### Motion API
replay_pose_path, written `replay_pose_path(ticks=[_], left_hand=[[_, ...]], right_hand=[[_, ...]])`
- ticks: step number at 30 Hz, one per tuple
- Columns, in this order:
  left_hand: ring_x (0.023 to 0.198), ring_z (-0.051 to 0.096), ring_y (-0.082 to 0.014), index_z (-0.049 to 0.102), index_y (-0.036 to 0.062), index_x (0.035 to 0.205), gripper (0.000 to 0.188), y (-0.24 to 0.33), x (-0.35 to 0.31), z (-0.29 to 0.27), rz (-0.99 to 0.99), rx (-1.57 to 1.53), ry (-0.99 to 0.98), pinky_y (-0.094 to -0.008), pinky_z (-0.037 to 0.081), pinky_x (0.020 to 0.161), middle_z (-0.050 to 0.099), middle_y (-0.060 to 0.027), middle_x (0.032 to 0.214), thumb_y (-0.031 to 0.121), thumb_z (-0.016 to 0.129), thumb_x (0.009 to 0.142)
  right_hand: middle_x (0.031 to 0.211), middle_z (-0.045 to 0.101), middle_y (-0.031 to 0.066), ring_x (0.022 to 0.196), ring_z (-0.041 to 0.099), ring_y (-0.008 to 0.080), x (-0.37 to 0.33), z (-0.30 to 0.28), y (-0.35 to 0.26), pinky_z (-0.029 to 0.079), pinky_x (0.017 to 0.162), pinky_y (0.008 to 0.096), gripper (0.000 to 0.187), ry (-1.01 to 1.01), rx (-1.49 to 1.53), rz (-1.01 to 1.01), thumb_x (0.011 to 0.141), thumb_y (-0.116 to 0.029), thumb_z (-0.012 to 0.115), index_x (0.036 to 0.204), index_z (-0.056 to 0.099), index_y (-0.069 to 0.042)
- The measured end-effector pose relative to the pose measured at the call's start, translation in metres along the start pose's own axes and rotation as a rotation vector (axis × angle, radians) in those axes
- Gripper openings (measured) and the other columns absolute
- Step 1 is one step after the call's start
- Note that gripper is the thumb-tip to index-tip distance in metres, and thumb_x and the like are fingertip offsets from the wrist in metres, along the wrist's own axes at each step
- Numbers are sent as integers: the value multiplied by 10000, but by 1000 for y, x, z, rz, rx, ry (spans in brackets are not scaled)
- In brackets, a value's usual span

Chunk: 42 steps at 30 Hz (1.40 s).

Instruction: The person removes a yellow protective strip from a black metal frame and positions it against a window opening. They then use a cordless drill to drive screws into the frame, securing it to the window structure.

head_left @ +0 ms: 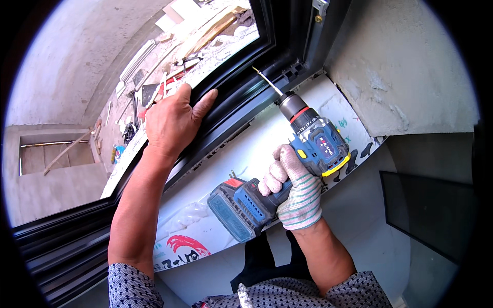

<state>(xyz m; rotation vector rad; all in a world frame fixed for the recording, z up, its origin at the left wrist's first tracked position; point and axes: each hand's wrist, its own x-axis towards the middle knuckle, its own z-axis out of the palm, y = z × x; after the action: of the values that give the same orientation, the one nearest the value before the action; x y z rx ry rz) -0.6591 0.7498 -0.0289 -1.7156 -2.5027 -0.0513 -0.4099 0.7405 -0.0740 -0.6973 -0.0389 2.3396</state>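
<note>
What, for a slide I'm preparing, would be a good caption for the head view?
Gloved right hand grips a blue cordless drill; bare left hand at the black window frame.

Surroundings: bare grey wall [411, 66] at upper right, dark flat panel [426, 218] below it; in the left background, wooden boards [212, 34] lying among rubble [242, 36], and a slanting stick [67, 150] across a wall opening [38, 158].

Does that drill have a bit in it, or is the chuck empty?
It's fitted: a slim bit sticks out of the chuck of the drill in the gloved right hand.
</note>
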Motion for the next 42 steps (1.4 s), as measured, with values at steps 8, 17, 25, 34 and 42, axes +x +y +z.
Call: replay_pose_path(ticks=[8,17,25,34,42], left_hand=[[604,652,-401,540,50,754,659,-1,0,0,8,5,4,-501,492,568,623,-208,608,682,531,939],[611,654,-401,541,48,758,664,0,0,0,5,-11,-8,-503,491,572,628,-210,617,686,525,940],[603,651,-397,534,46,756,677,0,0,1,1,-14,-5,-497,493,570,632,-204,618,698,517,939],[600,651,-391,531,48,755,683,0,0,1,1,24,-9,-491,493,567,632,-201,619,706,512,936],[608,652,-389,527,48,753,688,0,0,1,6,29,-7,-489,494,580,630,-199,620,709,503,941]], right_hand=[[676,482,-35,566,483,95,1,0,2,479,589,292,158,8,10,20,988,-215,683,975,569,-105],[672,483,-36,566,480,93,1,2,8,478,587,292,161,24,19,8,986,-210,685,973,560,-110],[668,478,-29,561,474,97,1,3,10,474,588,293,166,36,17,4,987,-213,683,957,559,-107],[667,486,-24,556,467,98,2,3,11,468,584,292,168,27,1,3,987,-212,684,944,561,-105],[661,494,-21,552,485,103,3,4,10,476,581,291,164,33,13,-14,981,-202,690,946,566,-101]])
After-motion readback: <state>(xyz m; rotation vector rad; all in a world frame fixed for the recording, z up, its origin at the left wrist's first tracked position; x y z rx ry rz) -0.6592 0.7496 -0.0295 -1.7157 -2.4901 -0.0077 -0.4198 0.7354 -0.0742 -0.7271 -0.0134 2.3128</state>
